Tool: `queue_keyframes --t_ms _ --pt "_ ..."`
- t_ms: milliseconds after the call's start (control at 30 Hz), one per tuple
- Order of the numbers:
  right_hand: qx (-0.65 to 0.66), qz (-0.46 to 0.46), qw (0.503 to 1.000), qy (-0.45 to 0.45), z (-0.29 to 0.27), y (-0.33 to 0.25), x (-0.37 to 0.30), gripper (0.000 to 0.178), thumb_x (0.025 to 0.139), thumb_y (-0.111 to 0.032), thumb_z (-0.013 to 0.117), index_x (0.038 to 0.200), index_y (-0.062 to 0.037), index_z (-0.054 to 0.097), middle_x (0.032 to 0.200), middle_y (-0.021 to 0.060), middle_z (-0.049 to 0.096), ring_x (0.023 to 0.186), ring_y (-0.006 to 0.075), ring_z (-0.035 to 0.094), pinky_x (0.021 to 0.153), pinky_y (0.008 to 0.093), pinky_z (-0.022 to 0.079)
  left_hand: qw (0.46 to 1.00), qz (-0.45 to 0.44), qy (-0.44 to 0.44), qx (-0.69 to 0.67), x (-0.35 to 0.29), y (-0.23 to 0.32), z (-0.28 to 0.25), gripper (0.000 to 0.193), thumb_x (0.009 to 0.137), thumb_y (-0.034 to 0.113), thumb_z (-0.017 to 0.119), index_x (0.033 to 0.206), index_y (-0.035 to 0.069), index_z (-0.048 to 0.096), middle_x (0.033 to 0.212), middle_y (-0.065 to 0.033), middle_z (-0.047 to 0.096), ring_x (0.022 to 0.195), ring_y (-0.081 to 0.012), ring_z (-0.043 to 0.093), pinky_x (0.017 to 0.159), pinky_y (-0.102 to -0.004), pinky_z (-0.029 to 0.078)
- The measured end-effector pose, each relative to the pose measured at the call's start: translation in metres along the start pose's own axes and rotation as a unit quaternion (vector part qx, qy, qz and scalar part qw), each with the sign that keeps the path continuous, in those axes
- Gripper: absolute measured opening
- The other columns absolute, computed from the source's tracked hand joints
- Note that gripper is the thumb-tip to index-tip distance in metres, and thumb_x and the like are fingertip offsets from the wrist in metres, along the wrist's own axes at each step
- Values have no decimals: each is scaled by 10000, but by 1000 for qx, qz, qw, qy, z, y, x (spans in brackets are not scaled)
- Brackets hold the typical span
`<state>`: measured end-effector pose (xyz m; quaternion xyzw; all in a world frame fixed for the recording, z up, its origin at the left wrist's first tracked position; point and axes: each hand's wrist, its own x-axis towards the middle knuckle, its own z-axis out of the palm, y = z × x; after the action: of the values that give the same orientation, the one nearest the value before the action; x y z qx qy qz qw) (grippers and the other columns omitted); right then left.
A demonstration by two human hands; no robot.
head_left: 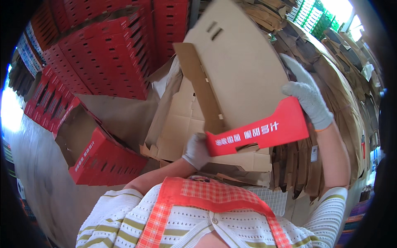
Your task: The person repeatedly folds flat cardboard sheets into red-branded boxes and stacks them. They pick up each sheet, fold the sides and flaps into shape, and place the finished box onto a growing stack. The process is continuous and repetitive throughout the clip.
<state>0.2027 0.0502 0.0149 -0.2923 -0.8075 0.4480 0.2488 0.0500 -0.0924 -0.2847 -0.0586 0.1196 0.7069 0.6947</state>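
Note:
In front of me is a partly folded cardboard box (244, 74), brown inside, with a red printed end panel (258, 134) toward me. Its large brown face tilts up and away. My left hand (197, 151), in a pale glove, is closed round the left end of the red panel; some fingers are hidden behind it. My right hand (308, 93), gloved too, grips the box's right edge near the panel's upper corner, thumb on the near side and fingers stretched along the edge. Beneath the box lie flat brown cardboard pieces (175, 128).
Nested red cartons (103, 163) lie at left on the grey floor (45, 153). Tall stacks of red cartons (99, 62) rise behind them. Bundled flat brown cardboard (339, 91) lines the right side. A white wire grid (269, 198) sits low, close to my body.

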Motion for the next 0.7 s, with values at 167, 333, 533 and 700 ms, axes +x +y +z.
queue_keyframes --t_ms 167,333,533,700 --pt "-401 -248 870 -147 69 -24 8 771 643 -173 697 1377 -69 484 1376 213 512 1269 381 489 1070 432 398 944 -285 55 159 12 -22 -30 290 883 122 551 1120 -35 600 1106 -160 659 1046 -302 631 951 -448 508" --pt "-277 -250 902 218 59 34 62 387 837 -250 672 1161 -47 614 1151 171 643 998 324 643 842 378 524 579 117 -63 804 -53 22 72 634 820 405 719 1311 42 546 1218 -174 623 1080 -311 617 903 -431 497" --pt "-309 -157 921 178 39 44 50 359 854 -238 671 1127 -40 547 1088 172 635 1011 352 623 906 413 478 41 371 -119 920 -1 68 249 1022 634 835 580 1112 -68 612 1148 -241 592 1144 -353 544 1019 -494 347" --pt "-403 -94 893 177 13 35 32 222 880 -207 661 992 -23 608 857 157 695 800 346 684 720 365 537 81 309 -166 933 23 76 240 929 638 886 539 891 0 650 883 -177 667 883 -304 655 773 -389 468"
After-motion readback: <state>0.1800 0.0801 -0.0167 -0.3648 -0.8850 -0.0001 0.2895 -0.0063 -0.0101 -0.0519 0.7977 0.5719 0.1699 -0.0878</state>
